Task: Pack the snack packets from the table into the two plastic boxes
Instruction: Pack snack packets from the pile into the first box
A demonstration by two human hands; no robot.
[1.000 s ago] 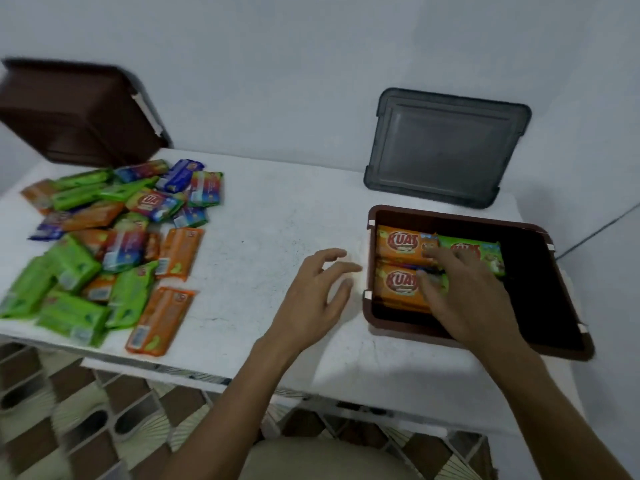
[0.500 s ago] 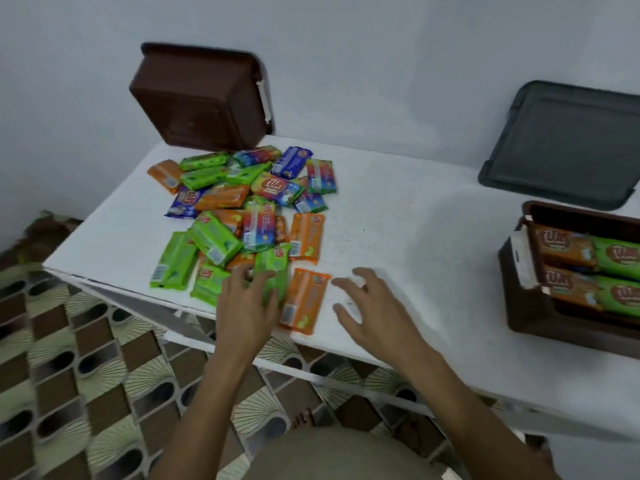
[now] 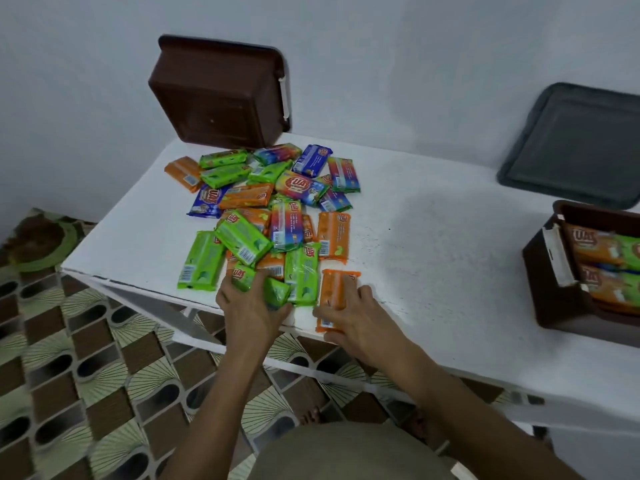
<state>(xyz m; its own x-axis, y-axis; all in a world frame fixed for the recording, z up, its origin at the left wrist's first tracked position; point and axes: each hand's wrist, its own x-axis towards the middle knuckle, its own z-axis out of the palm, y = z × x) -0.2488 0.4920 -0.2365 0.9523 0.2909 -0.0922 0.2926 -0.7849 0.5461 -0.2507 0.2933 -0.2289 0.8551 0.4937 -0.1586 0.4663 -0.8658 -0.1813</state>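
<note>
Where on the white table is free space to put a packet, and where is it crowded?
Free: the bare table between the packet pile and the open brown box, back to the grey lid. Also a strip left of it. Crowded: the pile and near edge, where the left hand grips a green packet beside the right hand.

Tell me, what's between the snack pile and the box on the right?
Nothing. In the head view, only bare white table lies between the pile and the box.
</note>
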